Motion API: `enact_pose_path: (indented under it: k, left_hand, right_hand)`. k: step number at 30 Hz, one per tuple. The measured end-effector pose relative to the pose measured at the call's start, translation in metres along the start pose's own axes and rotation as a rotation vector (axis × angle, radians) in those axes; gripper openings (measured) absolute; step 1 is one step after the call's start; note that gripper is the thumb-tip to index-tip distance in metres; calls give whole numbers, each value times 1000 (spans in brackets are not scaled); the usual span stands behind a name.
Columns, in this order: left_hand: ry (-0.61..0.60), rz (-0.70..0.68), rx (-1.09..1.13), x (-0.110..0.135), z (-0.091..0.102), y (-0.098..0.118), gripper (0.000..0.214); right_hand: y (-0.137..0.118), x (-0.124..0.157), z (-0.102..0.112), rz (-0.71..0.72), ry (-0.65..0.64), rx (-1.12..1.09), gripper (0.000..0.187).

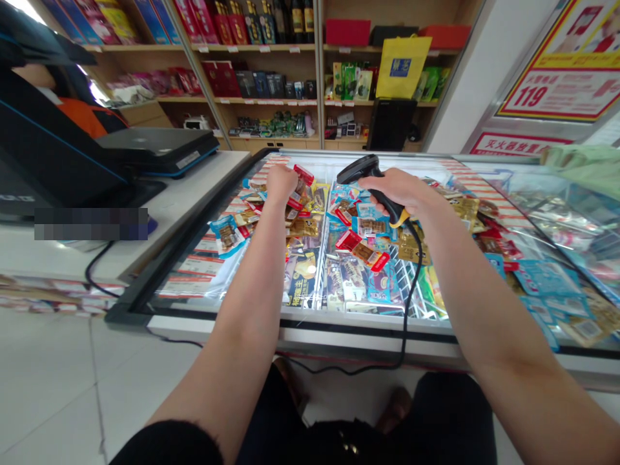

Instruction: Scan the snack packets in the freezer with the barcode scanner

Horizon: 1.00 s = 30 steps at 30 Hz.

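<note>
a glass-topped freezer chest carries scattered snack packets lying directly on its lid.

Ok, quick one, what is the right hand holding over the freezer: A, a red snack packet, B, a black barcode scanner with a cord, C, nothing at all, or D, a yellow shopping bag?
B: the right hand grips a black barcode scanner whose cord trails down over the freezer, while the left hand holds a red snack packet.
</note>
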<state>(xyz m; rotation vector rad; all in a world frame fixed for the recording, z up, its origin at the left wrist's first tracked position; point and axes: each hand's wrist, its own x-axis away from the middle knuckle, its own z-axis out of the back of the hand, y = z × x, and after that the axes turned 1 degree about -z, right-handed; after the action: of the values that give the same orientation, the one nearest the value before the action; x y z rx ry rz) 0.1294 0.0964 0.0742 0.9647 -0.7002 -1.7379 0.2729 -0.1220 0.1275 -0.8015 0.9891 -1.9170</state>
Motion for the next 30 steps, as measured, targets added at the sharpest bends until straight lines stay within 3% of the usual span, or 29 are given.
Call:
enact_pose_path:
  k: [1,4,8,13,17,21,25,30]
  left_hand:
    - [-4,-8,-128,-1,6,0,4]
    - [-46,-12,-445,3,14,-1,37]
    - [-108,-84,-665,12,9,-3,69]
    - [-78,-212,-549,19,-7,8,59]
    - [-270,-303,-479,29,-34,20,33]
    - [-428,-314,-478,38,-66,14,20]
    - [-445,-288,-398,40,-80,6,30]
    - [-457,-257,-264,41,-82,7,46]
  right_hand:
    - [0,0,2,-9,4,6,24]
    - [1,0,8,-14,12,6,26]
    - [4,-2,13,-25,39,-17,24]
    - [6,-4,15,-15,25,-44,24]
    - [5,-2,15,-2,35,-72,23]
    - [3,1,18,-31,71,-62,23]
    - [6,-2,23,-45,101,-59,21]
    - [9,-4,26,-37,116,-61,19]
